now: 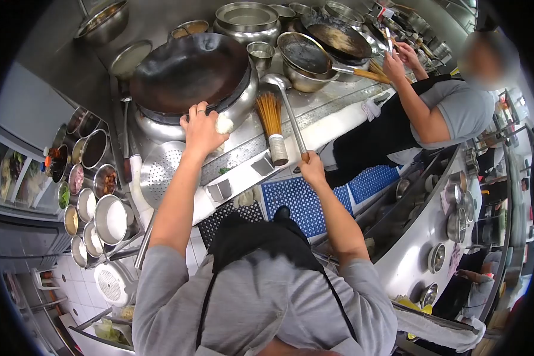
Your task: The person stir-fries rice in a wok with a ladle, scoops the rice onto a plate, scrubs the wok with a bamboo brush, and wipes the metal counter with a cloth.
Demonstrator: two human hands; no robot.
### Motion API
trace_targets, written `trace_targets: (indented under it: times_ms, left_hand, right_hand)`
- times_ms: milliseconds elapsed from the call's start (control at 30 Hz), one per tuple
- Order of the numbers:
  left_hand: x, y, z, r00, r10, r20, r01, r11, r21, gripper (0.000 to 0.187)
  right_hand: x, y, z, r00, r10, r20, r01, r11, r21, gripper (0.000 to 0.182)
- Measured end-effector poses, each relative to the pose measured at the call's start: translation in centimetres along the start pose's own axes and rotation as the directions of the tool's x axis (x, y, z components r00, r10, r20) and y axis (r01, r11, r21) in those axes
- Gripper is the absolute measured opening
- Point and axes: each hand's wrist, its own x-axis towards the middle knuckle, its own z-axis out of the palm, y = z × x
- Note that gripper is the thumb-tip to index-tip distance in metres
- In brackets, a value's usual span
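Note:
My left hand (pixel 203 132) is at the near rim of a large dark wok (pixel 190 71), with a crumpled white cloth (pixel 223 124) held against the palm side. The wok sits on a round steel burner ring. In my right hand (pixel 312 168) is the handle end of a long steel ladle (pixel 291 115), its bowl resting up by the steel pots. Between my hands a bamboo brush (pixel 269 115) lies on the stove top. A perforated strainer (pixel 166 169) lies left of my left forearm.
Several steel bowls of ingredients and a white-filled pot (pixel 114 219) stand at the left. A co-worker (pixel 433 113) stands close at the right, near another wok (pixel 338 40). Blue mats (pixel 296 204) cover part of the floor.

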Motion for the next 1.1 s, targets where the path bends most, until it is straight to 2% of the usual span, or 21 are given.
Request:
trace_targets:
  times_ms: [67, 100, 167, 200, 233, 267, 300, 333, 367, 400, 567, 667, 700, 767, 833, 867, 900, 933, 1000, 1067, 1100]
  left_hand:
    - [0.7, -0.7, 0.1, 1.0, 0.024, -0.017, -0.023, 0.999, 0.038, 0.05]
    - [0.8, -1.2, 0.4, 0.999, 0.035, -0.024, -0.034, 0.998, 0.052, 0.05]
    - [1.2, -2.0, 1.7, 0.992, 0.106, -0.073, -0.103, 0.994, 0.035, 0.052]
    - [1.1, -3.3, 2.8, 0.979, 0.165, -0.118, -0.167, 0.986, -0.006, 0.055]
    - [1.3, -4.5, 4.4, 0.954, 0.228, -0.195, -0.225, 0.974, 0.039, 0.06]
    - [1.5, -4.4, 4.1, 0.953, 0.233, -0.194, -0.231, 0.972, 0.033, 0.065]
    - [1.8, -3.4, 2.7, 0.961, 0.26, -0.093, -0.247, 0.96, 0.133, 0.063]
    - [1.7, -2.3, 1.5, 0.976, 0.213, -0.033, -0.206, 0.968, 0.144, 0.062]
    - [1.5, -2.1, 1.8, 0.966, 0.244, -0.083, -0.216, 0.944, 0.25, 0.059]
    - [1.1, -0.6, 0.7, 0.982, 0.188, -0.026, -0.174, 0.945, 0.278, 0.058]
    - [1.5, -0.3, 1.3, 0.99, 0.144, -0.014, -0.133, 0.944, 0.302, 0.057]
    - [1.9, -1.1, 1.7, 0.986, 0.165, -0.001, -0.156, 0.937, 0.311, 0.058]
    - [2.2, -2.4, 2.5, 0.973, 0.225, -0.041, -0.201, 0.927, 0.318, 0.059]
    - [1.9, -3.6, 2.6, 0.973, 0.23, -0.034, -0.22, 0.957, 0.187, 0.067]
    - [1.7, -5.7, 4.6, 0.916, 0.351, -0.197, -0.335, 0.936, 0.108, 0.069]
    - [1.3, -5.0, 4.0, 0.937, 0.303, -0.171, -0.292, 0.952, 0.09, 0.07]
    - [1.6, -4.8, 4.0, 0.947, 0.289, -0.142, -0.281, 0.957, 0.071, 0.065]
    - [1.2, -3.1, 2.0, 0.975, 0.201, -0.09, -0.2, 0.98, 0.021, 0.055]
    - [1.2, -2.4, 1.2, 0.983, 0.181, -0.045, -0.178, 0.982, 0.066, 0.047]
    - [1.2, -2.5, 1.6, 0.973, 0.192, -0.128, -0.191, 0.981, 0.019, 0.045]
    - [1.2, -2.3, 1.3, 0.985, 0.156, -0.079, -0.156, 0.988, 0.009, 0.05]
  right_hand:
    - [-1.6, -4.1, -1.5, 0.951, 0.204, 0.231, -0.282, 0.877, 0.39, 0.017]
    - [-3.1, -5.7, -1.2, 0.946, 0.232, 0.225, -0.313, 0.833, 0.457, 0.015]
    - [-4.9, -7.6, -0.7, 0.948, 0.175, 0.264, -0.267, 0.89, 0.369, 0.019]
    - [-4.8, -7.0, -0.3, 0.951, 0.123, 0.283, -0.229, 0.896, 0.38, 0.023]
    - [-4.3, -5.2, 0.8, 0.96, 0.105, 0.258, -0.209, 0.886, 0.414, 0.026]
    - [-5.2, -6.0, 1.2, 0.983, 0.119, 0.137, -0.167, 0.891, 0.423, 0.024]
    - [-5.4, -5.9, 1.2, 0.978, 0.138, 0.158, -0.191, 0.895, 0.402, 0.025]
    - [-5.5, -4.7, 2.6, 0.991, 0.113, 0.068, -0.132, 0.878, 0.461, 0.025]
    - [-5.8, -4.3, 2.0, 0.981, 0.139, 0.133, -0.187, 0.85, 0.492, 0.024]
    - [-6.3, -4.5, 1.1, 0.967, 0.139, 0.213, -0.232, 0.823, 0.518, 0.024]
    - [-7.5, -4.3, 1.3, 0.97, 0.199, 0.141, -0.242, 0.842, 0.483, 0.023]
    - [-8.0, -3.1, 0.8, 0.974, 0.187, 0.131, -0.228, 0.816, 0.531, 0.021]
    - [-8.6, -3.3, 0.8, 0.976, 0.161, 0.146, -0.215, 0.811, 0.544, 0.02]
    - [-10.1, -3.5, 0.3, 0.985, 0.128, 0.116, -0.17, 0.819, 0.548, 0.018]
    - [-10.4, -2.1, 0.7, 0.98, 0.05, 0.192, -0.153, 0.806, 0.571, 0.017]
    - [-11.7, -4.0, -0.3, 0.968, 0.167, 0.185, -0.244, 0.784, 0.571, 0.019]
    - [-12.1, -3.7, -0.6, 0.972, 0.084, 0.219, -0.2, 0.785, 0.586, 0.022]
    - [-12.4, -4.2, -0.9, 0.971, 0.089, 0.222, -0.203, 0.8, 0.564, 0.023]
    - [-12.7, -5.2, -1.5, 0.975, 0.049, 0.217, -0.159, 0.834, 0.528, 0.021]
    - [-13.0, -6.2, -1.8, 0.982, 0.04, 0.185, -0.135, 0.833, 0.536, 0.02]
    - [-12.7, -6.3, -1.5, 0.985, 0.007, 0.171, -0.096, 0.85, 0.518, 0.019]
